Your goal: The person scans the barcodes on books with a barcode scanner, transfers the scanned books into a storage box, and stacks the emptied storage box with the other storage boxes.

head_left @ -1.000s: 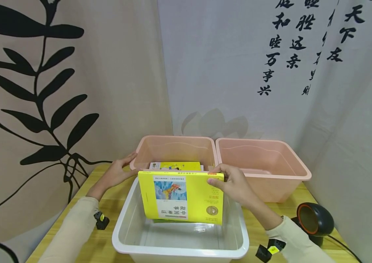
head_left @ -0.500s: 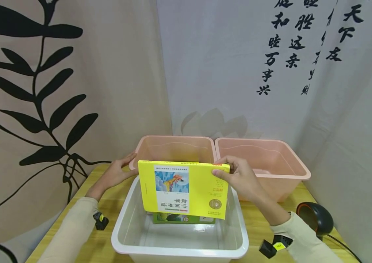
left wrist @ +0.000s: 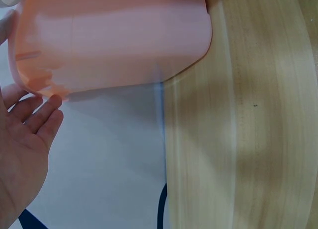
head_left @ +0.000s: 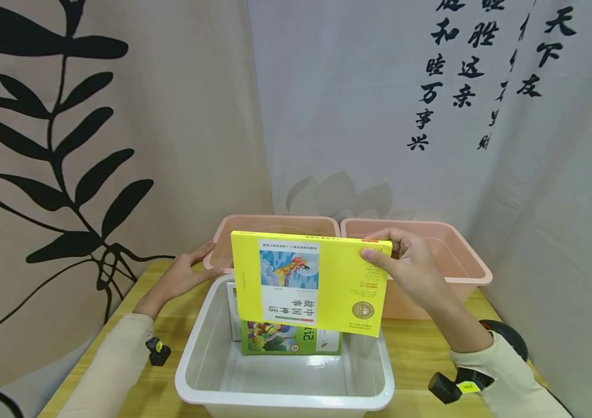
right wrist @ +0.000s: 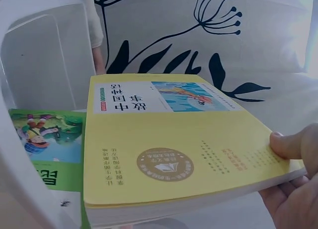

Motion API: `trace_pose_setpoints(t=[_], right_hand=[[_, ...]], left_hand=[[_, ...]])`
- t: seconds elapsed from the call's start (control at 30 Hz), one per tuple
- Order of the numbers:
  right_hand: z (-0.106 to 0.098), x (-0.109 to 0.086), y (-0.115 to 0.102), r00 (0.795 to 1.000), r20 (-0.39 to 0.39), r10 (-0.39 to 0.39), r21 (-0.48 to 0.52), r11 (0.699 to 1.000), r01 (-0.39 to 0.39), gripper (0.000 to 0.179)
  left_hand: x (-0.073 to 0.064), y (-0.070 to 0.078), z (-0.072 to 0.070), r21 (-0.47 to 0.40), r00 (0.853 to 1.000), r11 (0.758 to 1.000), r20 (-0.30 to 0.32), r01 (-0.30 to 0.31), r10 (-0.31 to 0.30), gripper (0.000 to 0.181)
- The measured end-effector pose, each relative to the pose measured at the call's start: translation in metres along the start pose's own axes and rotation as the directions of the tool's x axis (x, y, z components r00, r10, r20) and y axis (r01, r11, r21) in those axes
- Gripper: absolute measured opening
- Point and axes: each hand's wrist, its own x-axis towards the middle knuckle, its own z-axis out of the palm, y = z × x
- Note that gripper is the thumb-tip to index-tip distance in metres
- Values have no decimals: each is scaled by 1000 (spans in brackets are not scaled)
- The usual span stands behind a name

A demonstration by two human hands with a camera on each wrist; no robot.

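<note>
Has green book [head_left: 287,343] left in white bin [head_left: 285,397], by its far edge. Pinches yellow book [head_left: 345,281] in right hand [head_left: 412,261], above that edge's right end. Looks midway: raised, not yet set down. Rests left hand [head_left: 182,277], fingers uncurled, against near left corner of left pink bin [head_left: 280,223].

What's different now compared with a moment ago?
The yellow book, held throughout in the right grip, has moved up and to the person's right. That leaves more of the green book in the white tub uncovered. Nothing was newly taken hold of or let go. The left grip stays at the left pink tub; the tubs stayed put.
</note>
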Motion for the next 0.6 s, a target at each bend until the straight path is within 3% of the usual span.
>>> trace_pose_setpoints(t=[0.33, 0.6], right_hand=[[-27, -5, -4, 995, -55, -78, -57, 996, 75, 18], [-54, -14, -4, 993, -113, -24, -69, 997, 17, 19]], left_hand=[[2, -2, 0, -18, 1000, 1000, 13, -1, 1, 92], [2, -3, -2, -21, 1000, 999, 17, -25, 26, 89]])
